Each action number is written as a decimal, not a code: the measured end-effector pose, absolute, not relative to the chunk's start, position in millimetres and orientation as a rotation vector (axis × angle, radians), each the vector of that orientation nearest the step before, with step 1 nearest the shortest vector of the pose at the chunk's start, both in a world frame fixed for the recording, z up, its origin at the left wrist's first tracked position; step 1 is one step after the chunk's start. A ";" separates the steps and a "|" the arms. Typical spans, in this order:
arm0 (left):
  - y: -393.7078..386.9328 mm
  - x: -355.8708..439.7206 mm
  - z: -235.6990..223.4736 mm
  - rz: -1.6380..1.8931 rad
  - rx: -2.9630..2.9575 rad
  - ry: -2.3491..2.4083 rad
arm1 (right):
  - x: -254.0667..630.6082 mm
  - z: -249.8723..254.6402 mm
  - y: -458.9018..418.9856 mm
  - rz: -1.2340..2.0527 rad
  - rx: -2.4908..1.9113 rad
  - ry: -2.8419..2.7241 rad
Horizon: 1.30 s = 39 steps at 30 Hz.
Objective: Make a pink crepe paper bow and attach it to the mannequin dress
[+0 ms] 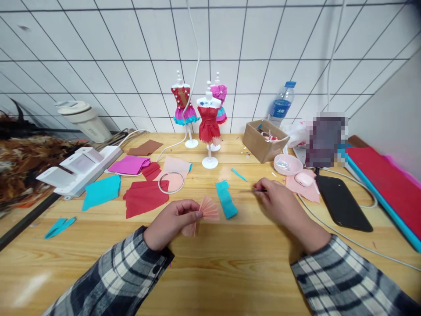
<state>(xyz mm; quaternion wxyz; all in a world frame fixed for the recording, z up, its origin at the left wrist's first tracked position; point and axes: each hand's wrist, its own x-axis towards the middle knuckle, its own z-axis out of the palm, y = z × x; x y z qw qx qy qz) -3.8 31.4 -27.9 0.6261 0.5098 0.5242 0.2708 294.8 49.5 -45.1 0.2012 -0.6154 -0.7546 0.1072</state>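
My left hand (177, 219) pinches a pleated peach crepe-paper fan (209, 209) between thumb and fingers, just above the table. A second flap of the peach paper hangs below the fingers. To the right, my right hand (276, 199) is closed on a thin, dark, pointed tool (260, 190) whose tip points left; its exact kind is blurred. Between the hands lies a turquoise paper strip (226, 200), with a narrow turquoise scrap (238, 174) behind it. Beyond them stands a small dress form in a red paper dress (209, 125), with two more dressed forms close behind.
Red paper sheets (144, 199), a metal ring (171, 183) and a turquoise sheet (101, 192) lie left. A power strip (80, 171) is farther left. At the right are a cardboard box (263, 142), a pink dish (288, 165), a black phone (344, 202) and a bottle (281, 105).
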 end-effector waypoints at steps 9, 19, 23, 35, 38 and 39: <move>32.7 -1.2 -22.7 0.501 1.301 1.150 | 260.3 -18.3 8.6 1.021 -1.620 -2.253; 31.5 1.7 -25.1 0.475 1.365 1.165 | 241.4 -28.6 6.2 1.143 -1.687 -2.304; 31.2 3.4 -24.8 0.459 1.345 1.148 | 237.2 -27.4 2.4 1.124 -1.689 -2.317; 32.3 0.6 -28.5 0.501 1.384 1.199 | 245.4 -18.9 5.7 1.108 -1.735 -2.357; 31.5 1.6 -28.9 0.488 1.395 1.204 | 240.0 -21.2 2.9 1.086 -1.715 -2.388; 31.3 2.3 -28.7 0.488 1.403 1.209 | 238.5 -22.1 2.3 1.069 -1.713 -2.393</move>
